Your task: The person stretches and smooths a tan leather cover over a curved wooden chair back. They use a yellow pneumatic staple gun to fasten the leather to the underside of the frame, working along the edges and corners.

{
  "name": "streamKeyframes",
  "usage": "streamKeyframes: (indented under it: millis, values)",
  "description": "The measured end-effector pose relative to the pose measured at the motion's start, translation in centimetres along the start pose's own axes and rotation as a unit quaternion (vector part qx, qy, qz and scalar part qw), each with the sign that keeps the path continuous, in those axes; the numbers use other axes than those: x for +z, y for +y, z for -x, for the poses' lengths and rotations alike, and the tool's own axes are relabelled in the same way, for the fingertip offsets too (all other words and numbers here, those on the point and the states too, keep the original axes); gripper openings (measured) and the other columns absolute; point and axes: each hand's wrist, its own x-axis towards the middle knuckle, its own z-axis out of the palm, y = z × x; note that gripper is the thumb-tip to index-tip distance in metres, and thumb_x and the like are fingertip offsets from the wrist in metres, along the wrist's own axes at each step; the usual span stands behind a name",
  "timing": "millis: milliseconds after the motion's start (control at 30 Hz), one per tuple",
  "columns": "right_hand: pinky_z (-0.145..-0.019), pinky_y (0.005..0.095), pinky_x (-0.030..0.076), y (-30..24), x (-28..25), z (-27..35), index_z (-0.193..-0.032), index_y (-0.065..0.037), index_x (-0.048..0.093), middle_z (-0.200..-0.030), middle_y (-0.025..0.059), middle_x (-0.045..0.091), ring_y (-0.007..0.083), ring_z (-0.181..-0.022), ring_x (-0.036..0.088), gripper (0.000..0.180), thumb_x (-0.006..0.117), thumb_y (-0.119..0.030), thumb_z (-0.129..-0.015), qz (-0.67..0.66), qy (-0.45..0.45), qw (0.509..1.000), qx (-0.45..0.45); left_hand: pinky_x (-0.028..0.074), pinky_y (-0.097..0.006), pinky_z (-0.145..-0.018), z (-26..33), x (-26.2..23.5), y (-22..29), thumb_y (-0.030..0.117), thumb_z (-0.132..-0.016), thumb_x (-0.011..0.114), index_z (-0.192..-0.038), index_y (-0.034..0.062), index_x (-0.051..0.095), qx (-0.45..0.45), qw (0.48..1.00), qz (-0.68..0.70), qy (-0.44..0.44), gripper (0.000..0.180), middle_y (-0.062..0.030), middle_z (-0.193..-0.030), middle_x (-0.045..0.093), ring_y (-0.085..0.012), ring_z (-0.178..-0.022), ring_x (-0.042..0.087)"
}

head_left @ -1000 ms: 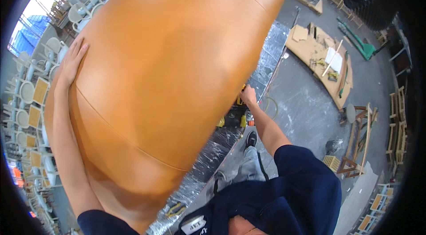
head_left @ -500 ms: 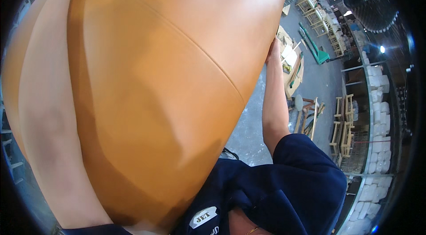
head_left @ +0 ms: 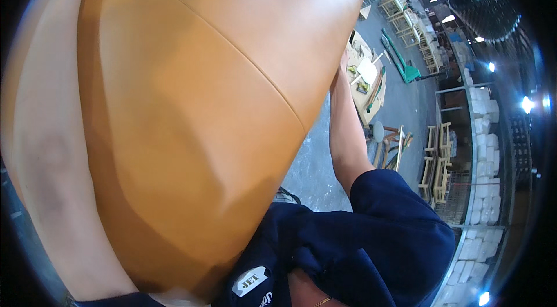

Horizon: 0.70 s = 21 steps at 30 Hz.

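Observation:
A large tan-orange leather-covered upholstered piece (head_left: 191,75) fills most of the view, close against my chest, with a curved seam running across it. Its exact kind of furniture cannot be made out. My left arm lies along its left side and reaches up to the top edge of the picture, where the hand passes out of sight. At the piece's right edge, my right hand (head_left: 343,63) is closed on it, with the fingers mostly hidden behind the leather.
Beyond my right arm stands a table (head_left: 371,111) bearing papers and tools. Farther off are a green pallet jack (head_left: 408,69), wooden frames (head_left: 438,162), stacked wooden chair frames (head_left: 406,17) and shelving with white wrapped bundles (head_left: 486,156). Grey floor (head_left: 319,156) shows beside me.
The upholstered piece and both arms have shifted slightly left in the picture. The background has slid left too, as my view turned a little. My right hand keeps its hold.

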Motion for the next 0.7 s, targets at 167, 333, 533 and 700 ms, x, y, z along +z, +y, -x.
streamKeyframes:
  millis: [167, 333, 533, 700]
  values:
    - [-0.080, 0.0386, 0.055, -0.4, -0.7, 0.3, -0.121, -0.002, 0.059, -0.110, 0.0095, 0.068, 0.0219, -0.097, 0.065, 0.056, 0.032, -0.049, -0.104, 0.027, 0.046, 0.998, -0.020, 0.039, -0.039, -0.108, 0.1, 0.0, 1.5, 0.054, -0.094, 0.052, -0.134, 0.0020, 0.056, -0.003, 0.999, -0.040, 0.013, 0.065, -0.0195, -0.136, 0.057, -0.0321, -0.128, 0.053]
    - [-0.078, 0.0367, 0.055, -1.3, 2.0, 2.1, -0.121, -0.001, 0.059, -0.107, 0.0094, 0.068, 0.0211, -0.094, 0.066, 0.058, 0.032, -0.050, -0.105, 0.093, 0.066, 0.992, -0.045, 0.039, -0.039, -0.108, 0.6, -0.2, 1.5, 0.048, -0.093, 0.057, -0.130, 0.0013, 0.059, -0.032, 0.999, -0.016, 0.021, 0.059, -0.0204, -0.136, 0.057, -0.0315, -0.128, 0.053]
    - [-0.060, 0.0322, 0.047, 2.9, 1.3, -0.1, -0.089, -0.001, 0.068, -0.073, 0.0026, 0.063, 0.0137, -0.065, 0.059, 0.058, 0.038, -0.048, -0.104, 0.123, 0.048, 0.978, -0.160, 0.035, -0.032, -0.110, -3.2, -0.5, -5.0, 0.048, -0.096, 0.058, -0.138, 0.0031, 0.052, 0.031, 0.995, 0.076, -0.051, 0.062, -0.0110, -0.139, 0.056, -0.0217, -0.130, 0.050]
    - [-0.065, 0.0308, 0.051, 3.6, 2.2, 0.1, -0.099, 0.000, 0.068, -0.090, 0.0050, 0.067, 0.0143, -0.075, 0.062, 0.058, 0.041, -0.051, -0.103, -0.025, 0.068, 0.983, -0.166, 0.038, -0.033, -0.107, -2.0, -2.9, 13.7, 0.048, -0.093, 0.060, -0.129, 0.0058, 0.062, 0.189, 0.970, -0.054, 0.145, 0.055, -0.0161, -0.133, 0.060, -0.0243, -0.126, 0.055]
